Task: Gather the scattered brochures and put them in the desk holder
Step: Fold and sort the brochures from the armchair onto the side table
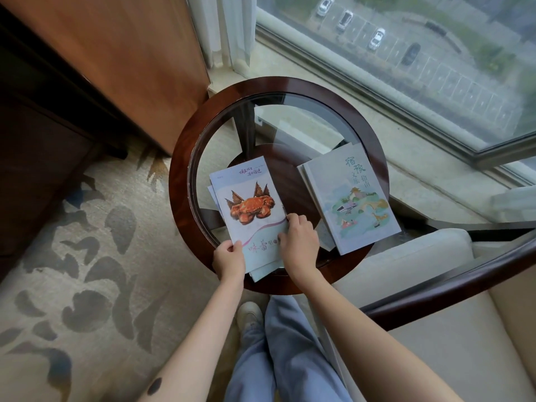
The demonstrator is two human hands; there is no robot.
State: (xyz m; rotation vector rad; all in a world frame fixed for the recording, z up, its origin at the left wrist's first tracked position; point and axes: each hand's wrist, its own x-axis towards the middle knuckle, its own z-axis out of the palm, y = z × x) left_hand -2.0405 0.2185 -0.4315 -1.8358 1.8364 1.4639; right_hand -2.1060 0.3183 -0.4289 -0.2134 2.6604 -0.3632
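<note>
A person standing at a round glass tabletop holds a crab brochure with both hands. The left hand grips the cover's near left corner, thumb on top and the other fingers tucked out of sight underneath. The right hand is curled over the same cover's right edge, fingertips pinching the paper just below the crab picture. The brochure lies between the two hands and stretches away from them across the glass, topping a loose sheaf of further brochures whose corners fan out under both hands. Just to the right of the right hand, apart from it, a green-titled brochure with a painted landscape rests on other pale sheets, its near corner overhanging the dark wooden rim. Beyond the right hand's wrist stands a cream armchair; left of the left hand spreads a patterned carpet. Far ahead of both hands, a window looks down on parked cars.
</note>
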